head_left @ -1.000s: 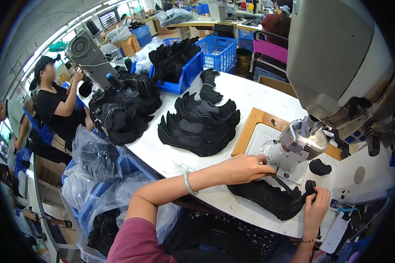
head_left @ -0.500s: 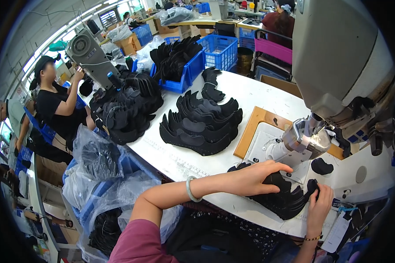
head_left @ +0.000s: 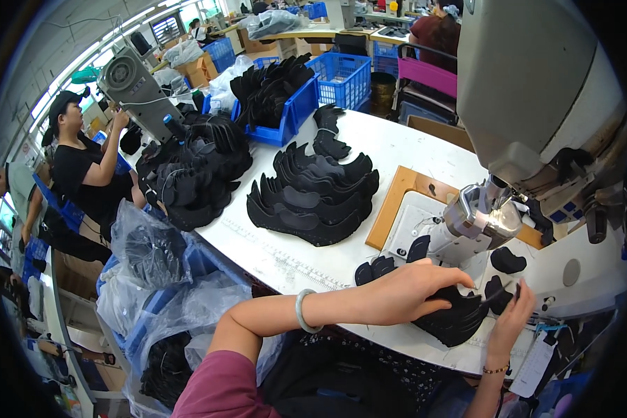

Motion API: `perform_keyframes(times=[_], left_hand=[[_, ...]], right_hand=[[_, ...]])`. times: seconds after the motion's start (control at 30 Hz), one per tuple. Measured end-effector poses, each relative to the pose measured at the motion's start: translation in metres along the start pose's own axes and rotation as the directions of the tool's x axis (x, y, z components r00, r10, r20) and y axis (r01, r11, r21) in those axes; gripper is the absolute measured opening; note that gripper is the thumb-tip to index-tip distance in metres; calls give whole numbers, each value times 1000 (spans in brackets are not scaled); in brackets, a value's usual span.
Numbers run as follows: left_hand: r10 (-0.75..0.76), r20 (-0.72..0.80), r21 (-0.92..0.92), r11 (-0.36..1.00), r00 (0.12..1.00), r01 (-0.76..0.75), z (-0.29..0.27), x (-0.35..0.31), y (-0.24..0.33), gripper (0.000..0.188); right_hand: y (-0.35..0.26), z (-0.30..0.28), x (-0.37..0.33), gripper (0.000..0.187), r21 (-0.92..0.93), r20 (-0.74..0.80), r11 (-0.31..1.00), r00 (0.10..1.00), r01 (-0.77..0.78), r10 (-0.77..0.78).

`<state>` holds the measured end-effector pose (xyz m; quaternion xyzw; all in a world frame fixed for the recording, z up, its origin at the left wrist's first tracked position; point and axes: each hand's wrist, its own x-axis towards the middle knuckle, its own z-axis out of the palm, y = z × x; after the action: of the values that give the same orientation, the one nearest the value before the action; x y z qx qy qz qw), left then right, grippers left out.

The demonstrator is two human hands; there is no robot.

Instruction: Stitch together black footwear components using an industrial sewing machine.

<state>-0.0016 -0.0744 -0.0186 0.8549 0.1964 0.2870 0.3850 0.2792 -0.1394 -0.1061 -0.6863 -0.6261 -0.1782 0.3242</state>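
Two hands work just below the sewing machine head (head_left: 482, 216): I see my left hand (head_left: 404, 292) pressed flat on the black shoe-upper stack (head_left: 453, 322), steadying it, while my right hand (head_left: 512, 317) pinches one piece's edge.

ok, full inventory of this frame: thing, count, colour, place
black shoe-upper stack: one, black, under both hands at the table's near edge
fanned black pieces: many, black, mid table
heaped black pieces: many, black, table's left end
blue crates: at least two, blue, far left of table
sewing machine: one, grey-white, right
white table: one, white, centre
plastic bags: several, clear, left of the table
co-worker: one, black top, far left
left hand: flat on the stack, pale bangle on the wrist
right hand: at the stack's right edge
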Motion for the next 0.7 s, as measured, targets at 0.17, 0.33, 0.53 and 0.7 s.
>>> perform_keyframes(times=[0.17,0.33,0.53,0.7], left_hand=[[-91,-48,-296,952,995,73,3,11,-3,28],[-235,-57,-401,896,970,194,2,16,14,18],[-285,-116,-306,922,951,239,1,16,-1,11],[-196,-2,-701,699,981,138,11,21,-6,31]], right_hand=[[-36,-42,10,36,44,-319,995,945,85,-66],[-36,-38,8,30,129,-271,974,952,185,-144],[-47,-61,40,27,385,-534,923,815,-4,226],[-106,-35,27,32,469,-99,819,941,330,-323]])
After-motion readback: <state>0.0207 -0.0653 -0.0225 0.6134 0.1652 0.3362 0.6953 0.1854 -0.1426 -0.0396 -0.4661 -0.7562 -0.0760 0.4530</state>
